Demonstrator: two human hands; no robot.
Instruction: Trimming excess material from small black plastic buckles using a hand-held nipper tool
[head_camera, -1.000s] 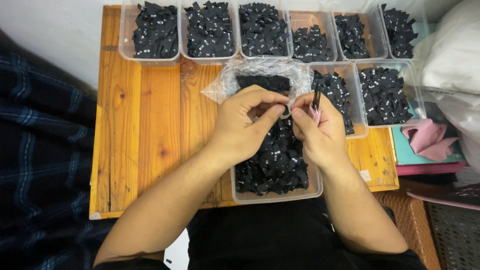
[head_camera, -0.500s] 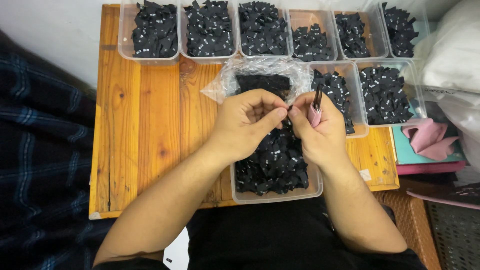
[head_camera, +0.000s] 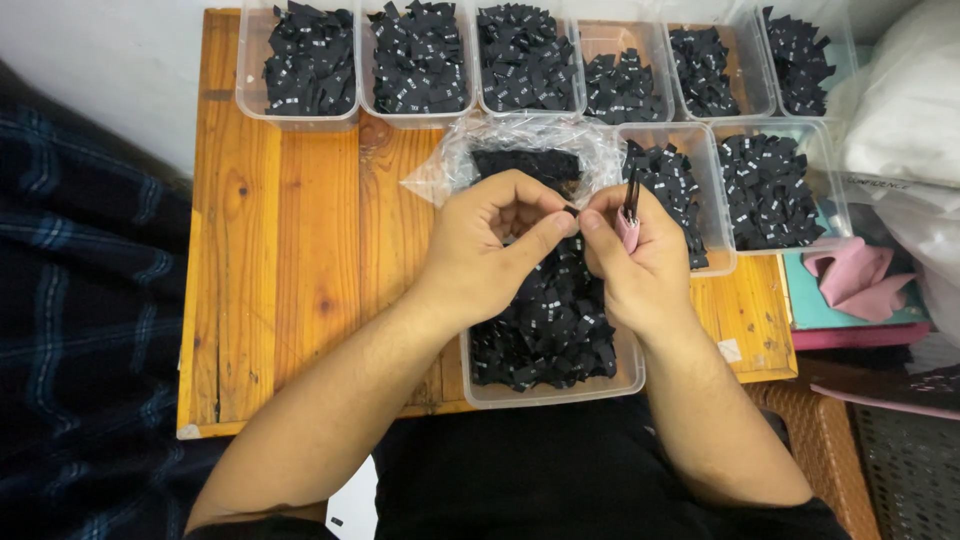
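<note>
A wooden table (head_camera: 300, 250) carried rows of clear plastic tubs (head_camera: 297, 110) filled with small black labels; the nearest tub (head_camera: 550, 385) lay under the hands, beside a crumpled plastic bag (head_camera: 520, 145). The left hand (head_camera: 490, 250) and right hand (head_camera: 640, 265) met above it, fingertips pinched narrowly on one black label (head_camera: 570, 212); the right hand also held a pink snipping tool (head_camera: 630, 215).

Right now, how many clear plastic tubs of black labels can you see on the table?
9: six in the back row, two at mid-right, one under the hands. The hands may hide more.
</note>
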